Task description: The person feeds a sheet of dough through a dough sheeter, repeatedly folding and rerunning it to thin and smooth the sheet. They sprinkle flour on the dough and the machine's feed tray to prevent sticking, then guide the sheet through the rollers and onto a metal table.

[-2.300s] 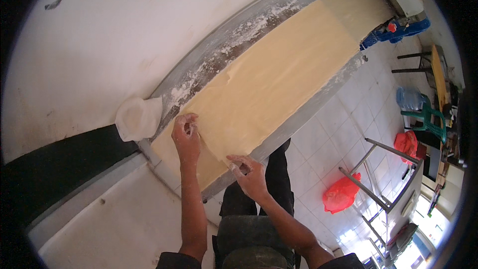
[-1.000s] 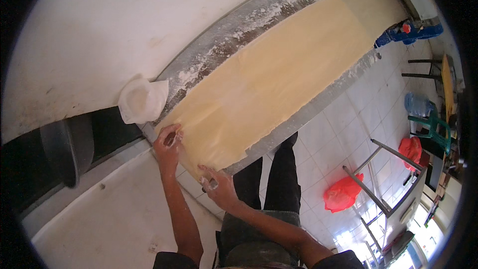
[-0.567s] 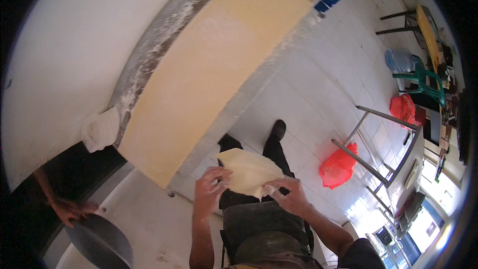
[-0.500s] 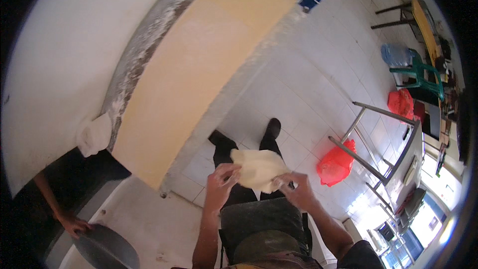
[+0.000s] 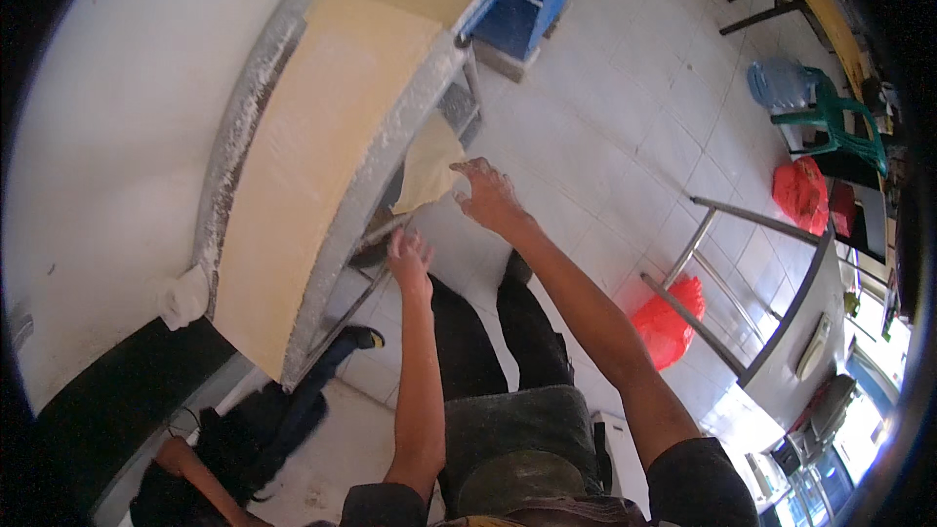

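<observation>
A thin pale piece of dough [image 5: 429, 168] hangs slanted beside the near edge of the floured table, over the space below it. My right hand [image 5: 491, 197] is just right of the dough, fingers spread and dusted with flour; its fingertips overlap the dough's edge, and I cannot tell if they touch. My left hand [image 5: 410, 259] is below the dough's lower tip, fingers apart, holding nothing. Along the table lies a long, wide sheet of rolled dough [image 5: 322, 117], running up toward a blue machine [image 5: 512, 15].
A co-worker in dark clothes [image 5: 259, 439] is at the lower left, close to the table's end. A white cloth [image 5: 183, 298] lies at the table's corner. To the right are an overturned metal-legged table [image 5: 795, 307], red plastic bags [image 5: 672, 320] and a green chair [image 5: 835, 127].
The small dough piece has moved from between my hands, up and left to the table's edge. Both hands reached forward and opened. The co-worker's grey round object is out of sight.
</observation>
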Demonstrator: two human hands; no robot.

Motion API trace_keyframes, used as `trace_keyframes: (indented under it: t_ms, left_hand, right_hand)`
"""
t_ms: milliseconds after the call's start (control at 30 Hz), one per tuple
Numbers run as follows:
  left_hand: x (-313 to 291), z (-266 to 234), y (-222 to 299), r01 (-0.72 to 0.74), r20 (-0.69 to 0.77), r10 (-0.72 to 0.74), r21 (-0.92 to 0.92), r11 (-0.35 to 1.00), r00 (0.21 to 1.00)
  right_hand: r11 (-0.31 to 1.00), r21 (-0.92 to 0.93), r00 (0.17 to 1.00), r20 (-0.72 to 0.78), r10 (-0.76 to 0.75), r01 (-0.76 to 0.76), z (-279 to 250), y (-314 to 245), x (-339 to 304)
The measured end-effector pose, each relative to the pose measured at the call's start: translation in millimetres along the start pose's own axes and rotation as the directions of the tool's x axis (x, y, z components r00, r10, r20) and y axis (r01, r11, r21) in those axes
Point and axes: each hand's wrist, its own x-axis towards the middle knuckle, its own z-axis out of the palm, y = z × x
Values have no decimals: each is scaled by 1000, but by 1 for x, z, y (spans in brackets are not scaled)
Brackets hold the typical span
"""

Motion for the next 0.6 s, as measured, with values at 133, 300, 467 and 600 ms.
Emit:
trace_keyframes:
  t_ms: [133, 300, 467, 600]
  left_hand:
    - [-48, -6, 0, 110, 112, -131, 180, 977, 985]
    - [-86, 2, 42, 7, 303, -53, 151, 989, 951]
    - [-28, 74, 159, -453, 210, 424, 118, 884, 881]
    - [51, 148, 244, -551, -17, 586, 318, 771, 810]
  right_hand:
    - [998, 70, 999, 34, -3, 0, -12, 26, 10]
    - [990, -97, 975, 185, 123, -106, -40, 116, -73]
    - [951, -227, 935, 236, 264, -211, -143, 171, -175]
    - [923, -274, 933, 162, 320, -269, -263, 164, -191]
